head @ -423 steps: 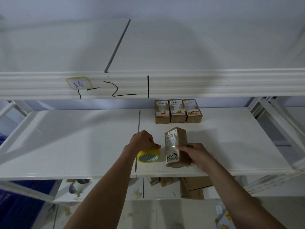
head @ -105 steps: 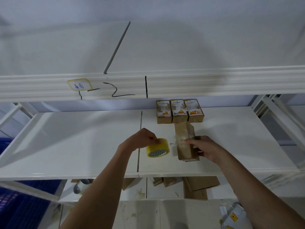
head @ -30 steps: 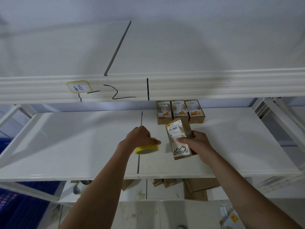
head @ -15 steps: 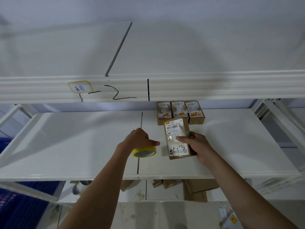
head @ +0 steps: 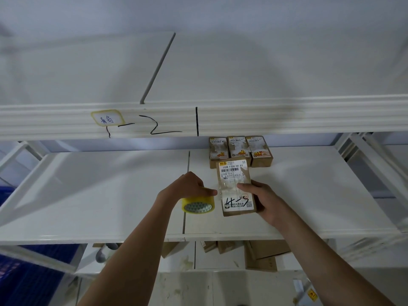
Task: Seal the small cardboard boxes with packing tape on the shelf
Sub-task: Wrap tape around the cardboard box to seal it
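Observation:
A small brown cardboard box (head: 234,180) with a white shipping label lies label-up on the white shelf (head: 110,195). My right hand (head: 260,197) grips its right side, thumb on the taped top. My left hand (head: 187,186) holds a yellow roll of packing tape (head: 198,205) just left of the box, index finger pointing at the box's left edge. Three more labelled boxes (head: 240,149) stand in a row at the shelf's back, right behind the held box.
The upper shelf's front beam (head: 265,115) with a handwritten tag and black marks hangs overhead. Diagonal white braces (head: 371,164) close the right side. Brown cartons (head: 260,252) lie on the lower shelf. A blue crate (head: 26,281) sits low left.
The box has been turned flat with its label up and slid back toward the row of three. The tape roll moved in close to the box's left edge.

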The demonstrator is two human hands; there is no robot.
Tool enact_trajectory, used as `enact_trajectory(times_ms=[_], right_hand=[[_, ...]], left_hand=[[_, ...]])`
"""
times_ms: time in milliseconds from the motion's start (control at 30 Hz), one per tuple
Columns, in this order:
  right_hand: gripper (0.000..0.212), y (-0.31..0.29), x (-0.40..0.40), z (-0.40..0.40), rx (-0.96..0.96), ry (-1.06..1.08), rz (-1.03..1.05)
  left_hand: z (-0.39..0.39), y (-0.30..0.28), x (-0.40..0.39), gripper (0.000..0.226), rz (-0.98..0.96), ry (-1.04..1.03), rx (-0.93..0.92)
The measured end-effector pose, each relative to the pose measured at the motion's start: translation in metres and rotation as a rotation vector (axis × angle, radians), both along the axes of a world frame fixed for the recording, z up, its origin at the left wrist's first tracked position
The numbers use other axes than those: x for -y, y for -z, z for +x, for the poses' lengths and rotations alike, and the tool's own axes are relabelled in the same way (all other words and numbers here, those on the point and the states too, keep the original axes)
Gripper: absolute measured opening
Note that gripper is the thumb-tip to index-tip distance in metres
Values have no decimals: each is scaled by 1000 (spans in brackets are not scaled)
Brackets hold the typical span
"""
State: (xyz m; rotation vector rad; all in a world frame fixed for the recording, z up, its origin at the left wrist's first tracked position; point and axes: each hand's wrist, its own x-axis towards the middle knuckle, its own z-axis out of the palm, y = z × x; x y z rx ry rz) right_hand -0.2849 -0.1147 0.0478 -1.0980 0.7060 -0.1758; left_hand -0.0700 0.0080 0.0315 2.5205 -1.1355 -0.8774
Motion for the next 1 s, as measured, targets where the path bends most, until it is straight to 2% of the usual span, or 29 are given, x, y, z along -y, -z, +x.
enact_trajectory(times_ms=[133,300,400,533,633,733,800,867,1000], right_hand=[[49,1,-3,-1,48,3,91],[43,0,-2,-3,86,-19,201],[42,5,1,-2,63,-32,184],[40,9,1,2,-107,-26,-57],[57,6,-3,9,-252,-66,-239],[74,3,-10,16,-364,-132,-388],[77,6,-10,18,-376,-128,-423],[71,9,-6,18,-374,-133,-423],[60,7,1,19,-374,-108,-408]], left_hand=[[-4,-4,3,47,-35,22,-61],[-6,-9,3,53,-125,-11,-135],[-6,-8,2,50,-100,26,-85],[-11,-8,1,51,-24,77,-5],[-17,-9,3,56,-17,82,23],[-24,-15,8,49,-52,93,69],[-27,-16,12,39,-65,127,103],[-28,-15,12,36,-85,124,115],[-30,-4,8,40,-140,21,-8]])
